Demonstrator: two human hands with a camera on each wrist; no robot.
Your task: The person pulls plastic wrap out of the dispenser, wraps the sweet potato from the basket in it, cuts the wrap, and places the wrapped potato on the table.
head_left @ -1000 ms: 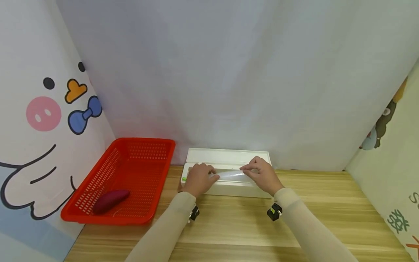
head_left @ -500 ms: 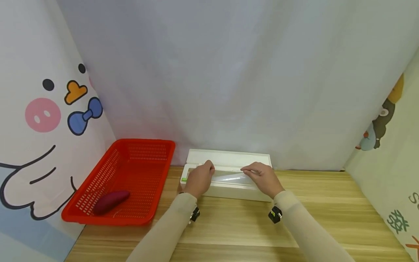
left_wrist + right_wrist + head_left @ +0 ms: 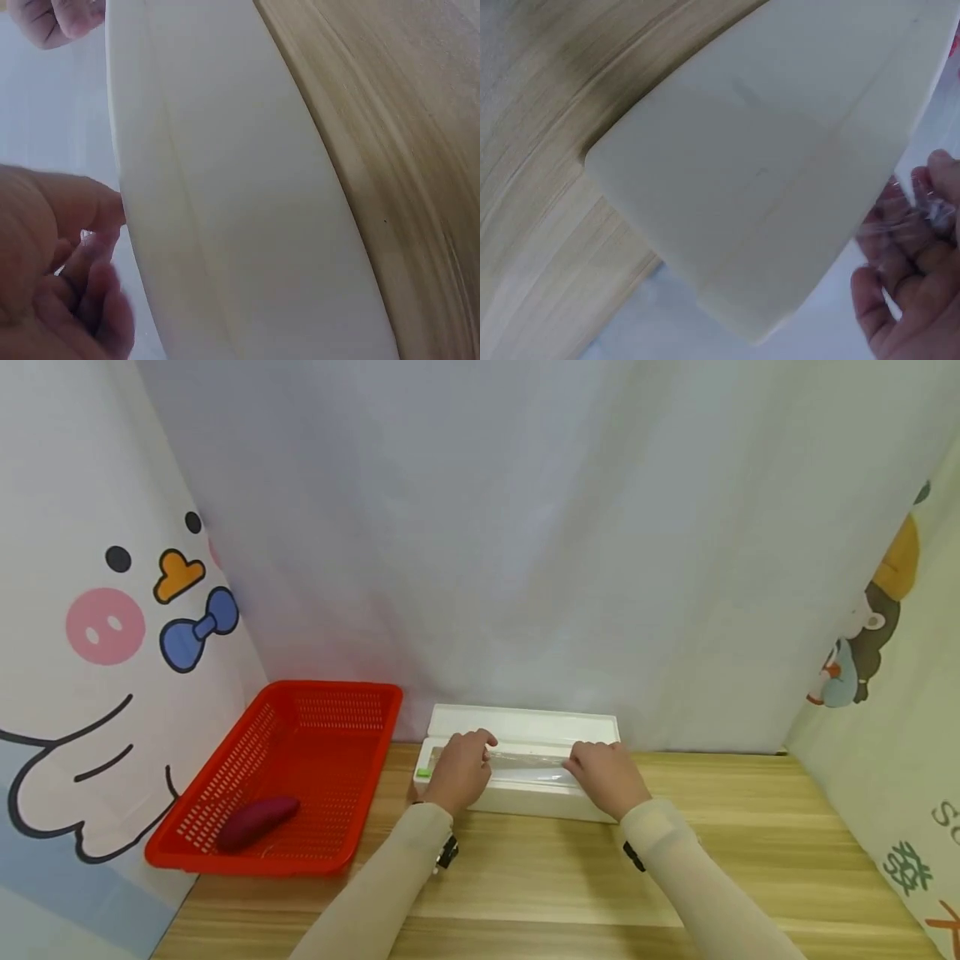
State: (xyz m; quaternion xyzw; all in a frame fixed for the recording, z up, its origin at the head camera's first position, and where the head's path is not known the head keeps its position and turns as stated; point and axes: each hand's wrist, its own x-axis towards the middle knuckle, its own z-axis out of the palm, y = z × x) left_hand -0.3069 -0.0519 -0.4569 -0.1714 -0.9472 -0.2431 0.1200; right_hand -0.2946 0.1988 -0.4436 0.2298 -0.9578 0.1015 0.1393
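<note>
A long white cling film dispenser box (image 3: 525,802) lies on the wooden table, its lid (image 3: 525,723) standing raised at the back. Across its opening stretches a strip of clear cling film (image 3: 528,763) between both hands. My left hand (image 3: 459,770) is over the box's left part, thumb and finger pinching the film edge. At the right part my right hand (image 3: 606,774) grips the other side of the film. Crinkled film (image 3: 900,217) shows among the right fingers in the right wrist view. The box's inside is partly hidden by the hands.
A red plastic basket (image 3: 365,802) stands to the left, holding a purple sweet potato (image 3: 257,823). A green slider (image 3: 423,772) sits on the box's left end. Behind the box hangs a pale curtain (image 3: 510,527), and printed panels flank the table (image 3: 540,893).
The right hand has turned over from a fingertip pinch to a closer grip on the film. The film's edge, slanted before, now runs nearly level between the hands. The left fingers shifted slightly.
</note>
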